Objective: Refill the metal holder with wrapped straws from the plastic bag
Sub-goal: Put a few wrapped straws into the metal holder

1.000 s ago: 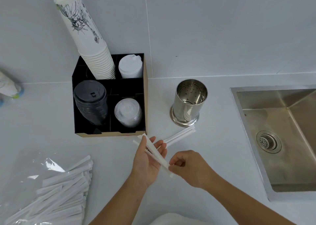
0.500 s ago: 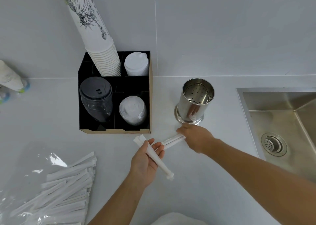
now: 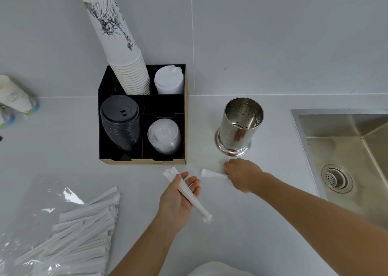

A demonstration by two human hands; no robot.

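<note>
The big white counter point(image 3: 262, 229) fills most of the view, with a steel sink point(image 3: 346, 162) set into it on the right. At the back stands a black box point(image 3: 184, 128) with four spaces, full of paper cups and lids. Low on the left lies the plastic bag point(image 3: 31, 208), open, with a big pile of wrapped straws point(image 3: 84, 229) spilling out of its mouth.

The metal holder point(image 3: 239, 128) stands upright between the black box and the sink. It looks empty inside, so the filling has hardly begun.

The left hand point(image 3: 178, 200) is palm up and half open, with the thumb pressing a small bunch of straws point(image 3: 188, 193) across the palm. The right hand point(image 3: 243, 175) reaches out palm down, just in front of the holder. Its fingers are curled over one end of a loose straw point(image 3: 212, 173) that lies flat on the counter. I cannot tell if it has been lifted yet.

The step looks like gathering loose straws into one bunch. Next, the loose straw should join the bunch. Then the ends need to be lined up, the bunch turned upright and dropped into the holder. After that, more straws must come from the bag.
</note>
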